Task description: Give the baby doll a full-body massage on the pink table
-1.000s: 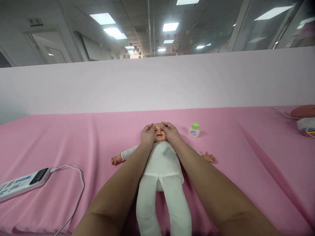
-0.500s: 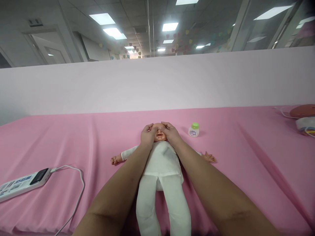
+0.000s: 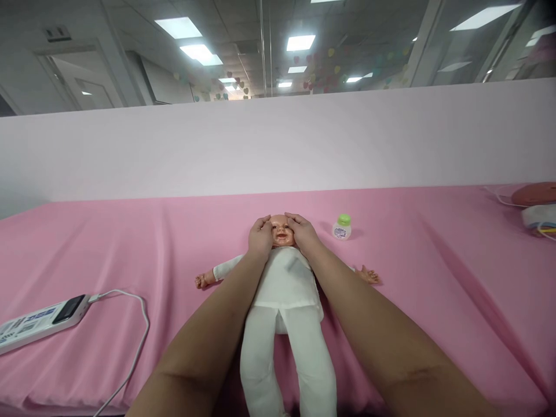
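Note:
A baby doll (image 3: 283, 234) in a white top and white trousers lies on its back on the pink sheet, arms spread out. My left hand (image 3: 260, 236) is cupped round the side of its head on the left, and my right hand (image 3: 303, 233) round the side on the right. Between them the doll's eyes, nose and mouth show. My fingers curl against the head near the forehead; the thumbs lie along its temples and are partly hidden.
Right of the doll's head stands a small clear bottle with a green cap (image 3: 341, 227). A white device (image 3: 41, 324) with a cable lies at the left. Items with cords (image 3: 538, 205) sit at the far right. Behind the pink sheet (image 3: 434, 260) rises a white wall (image 3: 278, 147).
Both thumbs have moved outward from the middle of the doll's face to its sides, uncovering its eyes. The hands are still at the head.

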Motion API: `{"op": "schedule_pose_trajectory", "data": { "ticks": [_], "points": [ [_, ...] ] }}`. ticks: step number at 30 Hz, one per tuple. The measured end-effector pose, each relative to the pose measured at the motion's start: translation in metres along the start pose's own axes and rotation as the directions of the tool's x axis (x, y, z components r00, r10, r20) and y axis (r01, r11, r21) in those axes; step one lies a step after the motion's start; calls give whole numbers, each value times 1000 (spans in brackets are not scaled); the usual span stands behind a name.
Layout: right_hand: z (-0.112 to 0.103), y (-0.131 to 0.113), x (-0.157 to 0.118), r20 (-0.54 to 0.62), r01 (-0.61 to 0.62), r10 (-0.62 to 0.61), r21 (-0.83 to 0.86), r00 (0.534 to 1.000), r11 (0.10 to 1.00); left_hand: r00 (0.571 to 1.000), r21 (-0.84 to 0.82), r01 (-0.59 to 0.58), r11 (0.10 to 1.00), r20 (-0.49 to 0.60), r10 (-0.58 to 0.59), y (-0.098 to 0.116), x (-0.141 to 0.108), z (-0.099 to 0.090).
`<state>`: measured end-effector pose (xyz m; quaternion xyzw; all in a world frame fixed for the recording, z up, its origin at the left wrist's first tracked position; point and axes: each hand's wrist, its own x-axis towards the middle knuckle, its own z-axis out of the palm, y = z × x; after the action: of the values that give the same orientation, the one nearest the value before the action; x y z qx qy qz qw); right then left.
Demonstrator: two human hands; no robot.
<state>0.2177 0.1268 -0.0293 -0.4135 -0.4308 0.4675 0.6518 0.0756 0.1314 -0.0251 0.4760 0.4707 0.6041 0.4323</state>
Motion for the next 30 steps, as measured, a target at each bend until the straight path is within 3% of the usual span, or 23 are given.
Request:
{"op": "schedule_pose_trajectory", "data": {
  "ticks": [6,11,18,23,30],
  "points": [
    [-2,-4,-3,22,-82,80,107,997,991,1000,-74,14,997,5,-14,0,0,1],
    [-4,-6,-8,85,-32,23,114,996,993,999,-19,-36,999,21,36,4,-6,-1],
    [-1,-4,-5,33,24,-24,6,999,1000,1000,21,-28,999,-1,28,3,-4,1],
    [-2,-4,-2,0,-28,28,47,1000,998,1000,23,-29,999,-12,29,0,0,2],
    [-4,-3,-2,31,-93,90,109,995,990,998,-139,44,989,39,-39,-4,3,3]
  ]
}}
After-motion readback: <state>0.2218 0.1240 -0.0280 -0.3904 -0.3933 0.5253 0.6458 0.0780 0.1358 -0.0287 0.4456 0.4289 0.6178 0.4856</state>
